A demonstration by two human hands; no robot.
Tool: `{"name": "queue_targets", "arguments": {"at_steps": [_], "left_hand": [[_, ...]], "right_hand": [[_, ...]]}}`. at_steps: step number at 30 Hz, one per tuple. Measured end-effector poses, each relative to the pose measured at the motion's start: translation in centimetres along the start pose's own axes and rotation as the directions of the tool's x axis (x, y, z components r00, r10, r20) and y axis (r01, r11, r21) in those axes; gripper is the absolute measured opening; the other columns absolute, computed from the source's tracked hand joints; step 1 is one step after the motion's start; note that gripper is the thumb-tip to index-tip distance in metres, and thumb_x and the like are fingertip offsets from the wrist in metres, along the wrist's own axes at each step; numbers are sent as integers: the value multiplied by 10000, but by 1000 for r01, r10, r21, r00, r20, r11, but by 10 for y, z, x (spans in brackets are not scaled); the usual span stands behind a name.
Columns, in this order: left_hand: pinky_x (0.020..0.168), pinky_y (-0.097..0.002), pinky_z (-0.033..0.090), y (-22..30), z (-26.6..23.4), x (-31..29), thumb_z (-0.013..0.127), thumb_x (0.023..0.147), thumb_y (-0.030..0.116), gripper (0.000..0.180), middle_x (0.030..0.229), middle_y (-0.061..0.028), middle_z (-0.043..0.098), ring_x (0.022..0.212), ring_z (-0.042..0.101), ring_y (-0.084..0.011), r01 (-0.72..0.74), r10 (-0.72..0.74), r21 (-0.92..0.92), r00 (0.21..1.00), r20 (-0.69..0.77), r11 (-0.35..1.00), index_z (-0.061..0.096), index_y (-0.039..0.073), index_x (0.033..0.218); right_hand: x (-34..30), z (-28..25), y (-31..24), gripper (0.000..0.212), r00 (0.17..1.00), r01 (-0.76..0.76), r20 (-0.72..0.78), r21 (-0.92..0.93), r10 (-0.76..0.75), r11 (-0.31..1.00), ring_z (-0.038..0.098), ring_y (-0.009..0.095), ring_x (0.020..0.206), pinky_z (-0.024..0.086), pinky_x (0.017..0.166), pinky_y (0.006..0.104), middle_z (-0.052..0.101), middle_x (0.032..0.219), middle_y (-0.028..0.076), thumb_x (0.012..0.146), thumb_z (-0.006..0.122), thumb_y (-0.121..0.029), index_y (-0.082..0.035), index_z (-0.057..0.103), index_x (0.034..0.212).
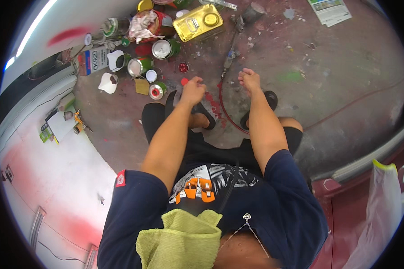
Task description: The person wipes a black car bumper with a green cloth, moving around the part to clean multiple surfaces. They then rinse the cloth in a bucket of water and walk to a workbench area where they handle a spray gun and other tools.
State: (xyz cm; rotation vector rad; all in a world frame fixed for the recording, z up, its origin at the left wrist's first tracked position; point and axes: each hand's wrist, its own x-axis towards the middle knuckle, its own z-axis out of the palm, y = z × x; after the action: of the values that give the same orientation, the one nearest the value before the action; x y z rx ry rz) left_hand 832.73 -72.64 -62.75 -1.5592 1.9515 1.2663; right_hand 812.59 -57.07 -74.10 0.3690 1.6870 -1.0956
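Observation:
Above the floor, between my knees, my left hand (pixel 193 92) has loosely bent fingers with a gap at the thumb, and no object shows in it. It is nearest to a small red disc (pixel 184 81) and a small can with a red centre (pixel 157 91). My right hand (pixel 250 81) hangs over my right foot, fingers slightly curled and apart, also with no object visible. Ahead of both hands lies what looks like a spray gun (pixel 239 25) with a dark cup. A metal fitting (pixel 229 58) joins it to a red hose (pixel 221 101), which passes between my feet.
Several open paint cans (pixel 140 66) crowd the far left, beside a gold rectangular tin (pixel 198 22) and a can topped with crumpled white material (pixel 144 25). Printed paper (pixel 330 11) lies at the far right. A dark red panel (pixel 352 215) and plastic sheeting (pixel 376 215) stand at my right.

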Motion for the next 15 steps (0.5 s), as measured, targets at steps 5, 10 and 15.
{"name": "queue_targets", "arguments": {"at_steps": [5, 10, 15], "left_hand": [[1005, -439, 528, -49, 108, 84, 700, 876, 185, 462, 1180, -230, 734, 1151, 698, -390, 116, -114, -39, 993, 30, 993, 656, 15, 1303], [993, -424, 538, -69, 167, 121, 751, 866, 146, 549, 1220, -237, 709, 1127, 703, -373, -89, 82, -99, 993, -81, 991, 599, -12, 1369], [933, -454, 530, -64, 190, 132, 750, 879, 126, 472, 1193, -239, 686, 1103, 688, -387, -124, 116, -114, 991, -74, 986, 606, -23, 1303]], "right_hand": [[81, 68, 56, 603, 961, 254, -141, 127, -236, 959, 695, 187, 925, 554, 830, 322, 736, 1072, 105, 870, 833, -146, 52, 595, 1387], [107, 95, 74, 511, 966, 256, -52, 278, -252, 926, 643, 180, 949, 511, 854, 334, 709, 1075, 92, 835, 891, -209, 41, 654, 1212], [114, 90, 59, 374, 973, 227, -64, 101, -221, 969, 637, 130, 754, 514, 683, 301, 685, 889, 46, 845, 893, -258, -39, 658, 1038]]}}
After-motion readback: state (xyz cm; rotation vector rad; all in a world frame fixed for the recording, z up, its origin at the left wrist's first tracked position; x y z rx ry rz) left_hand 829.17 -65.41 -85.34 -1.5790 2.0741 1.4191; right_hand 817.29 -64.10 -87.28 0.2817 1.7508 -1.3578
